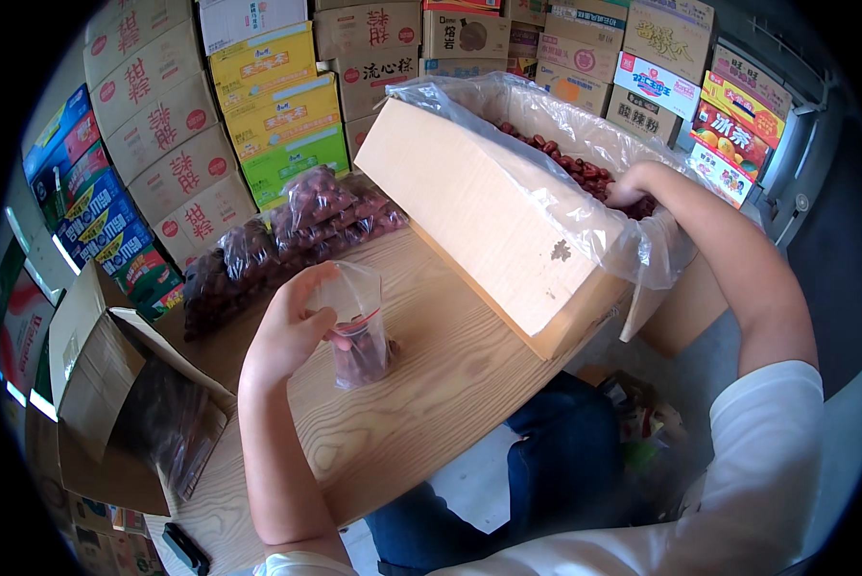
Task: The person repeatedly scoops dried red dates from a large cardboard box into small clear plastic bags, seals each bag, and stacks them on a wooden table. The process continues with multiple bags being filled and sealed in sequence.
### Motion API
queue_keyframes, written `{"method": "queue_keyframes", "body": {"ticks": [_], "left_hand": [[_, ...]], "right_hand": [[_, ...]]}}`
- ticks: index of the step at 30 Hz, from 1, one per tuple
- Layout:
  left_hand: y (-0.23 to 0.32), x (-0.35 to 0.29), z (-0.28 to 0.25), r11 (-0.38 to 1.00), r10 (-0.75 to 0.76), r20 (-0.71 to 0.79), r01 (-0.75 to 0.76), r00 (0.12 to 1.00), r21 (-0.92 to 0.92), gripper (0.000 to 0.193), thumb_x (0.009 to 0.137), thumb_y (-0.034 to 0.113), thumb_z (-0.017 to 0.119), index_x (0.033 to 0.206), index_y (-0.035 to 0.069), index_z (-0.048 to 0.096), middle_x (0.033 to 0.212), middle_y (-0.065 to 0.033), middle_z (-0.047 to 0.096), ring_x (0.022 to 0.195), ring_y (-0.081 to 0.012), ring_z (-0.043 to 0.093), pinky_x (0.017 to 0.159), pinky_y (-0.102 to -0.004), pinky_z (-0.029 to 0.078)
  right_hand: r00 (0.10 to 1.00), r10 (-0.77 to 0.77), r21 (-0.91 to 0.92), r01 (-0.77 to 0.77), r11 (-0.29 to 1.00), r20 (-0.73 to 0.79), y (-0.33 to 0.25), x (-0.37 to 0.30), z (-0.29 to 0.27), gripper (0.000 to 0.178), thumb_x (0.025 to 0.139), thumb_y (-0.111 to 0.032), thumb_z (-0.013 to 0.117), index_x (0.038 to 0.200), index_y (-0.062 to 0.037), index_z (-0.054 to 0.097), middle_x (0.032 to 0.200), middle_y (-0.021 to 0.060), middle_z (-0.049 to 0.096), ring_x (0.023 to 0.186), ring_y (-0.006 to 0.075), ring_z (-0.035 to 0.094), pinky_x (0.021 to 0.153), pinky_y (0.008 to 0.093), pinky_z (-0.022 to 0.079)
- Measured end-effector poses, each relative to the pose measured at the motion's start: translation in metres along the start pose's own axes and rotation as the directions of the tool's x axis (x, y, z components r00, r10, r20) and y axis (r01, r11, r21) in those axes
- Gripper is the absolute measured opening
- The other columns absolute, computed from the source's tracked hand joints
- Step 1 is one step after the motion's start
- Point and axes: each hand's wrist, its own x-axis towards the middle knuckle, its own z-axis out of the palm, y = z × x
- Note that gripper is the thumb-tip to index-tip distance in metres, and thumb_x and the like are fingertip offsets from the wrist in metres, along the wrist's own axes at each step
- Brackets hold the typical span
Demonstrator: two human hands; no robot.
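My left hand [295, 315] grips the top of a clear zip bag [359, 312] with a red seal line, its fingers partly inside the mouth. Some dark red dates [362, 360] lie in the bottom of that bag, which stands on the wooden table. On the right, my right hand [633, 187] reaches into a large carton [479, 226] lined with clear plastic. Loose red dates [556, 158] fill the part of the carton that shows. The fingers of this hand are down among the dates and hidden.
Filled bags of dates [301, 230] are piled along the table's far edge. An open cardboard box [105, 384] with flat clear bags stands at the left, a black object [185, 549] near it. Stacked cartons [268, 96] wall the back. Wood-grain tabletop [421, 374] lies before me.
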Motion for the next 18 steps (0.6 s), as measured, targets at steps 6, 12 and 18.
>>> {"method": "queue_keyframes", "body": {"ticks": [6,12,18], "left_hand": [[0.000,-0.001,-0.002,0.999,-0.038,-0.012,0.038,0.999,0.033,0.057,0.073,-0.014,0.040,0.131,-0.009,0.042,0.130,-0.0177,0.050,0.077,-0.0194,0.065,0.064,-0.0288,0.057],[0.000,0.000,0.000,0.999,-0.029,-0.007,0.029,1.000,0.029,0.057,0.073,-0.014,0.040,0.130,-0.009,0.042,0.130,-0.0176,0.049,0.075,-0.0190,0.065,0.063,-0.0281,0.057],[-0.003,-0.002,-0.003,0.999,-0.018,0.003,0.018,1.000,0.042,0.054,0.078,-0.010,0.045,0.132,-0.010,0.038,0.125,-0.0193,0.051,0.067,-0.0211,0.068,0.061,-0.0287,0.055]], "right_hand": [[0.993,0.045,0.066,-0.052,0.996,0.105,-0.023,-0.026,0.004,0.034,0.092,-0.050,0.049,0.093,-0.0183,0.061,0.087,-0.0088,0.065,0.075,0.0096,0.056,0.071,0.0279,0.045],[0.995,-0.006,0.133,-0.008,0.991,0.101,-0.008,-0.024,0.000,0.057,0.088,-0.059,0.052,0.124,-0.0147,0.057,0.120,0.0024,0.062,0.102,0.0101,0.057,0.091,0.0276,0.044],[0.972,-0.146,0.272,0.093,0.958,0.183,-0.019,-0.066,0.000,0.067,0.087,-0.054,0.057,0.139,-0.0132,0.042,0.141,0.0032,0.045,0.119,0.0139,0.049,0.099,0.0294,0.039]]}}
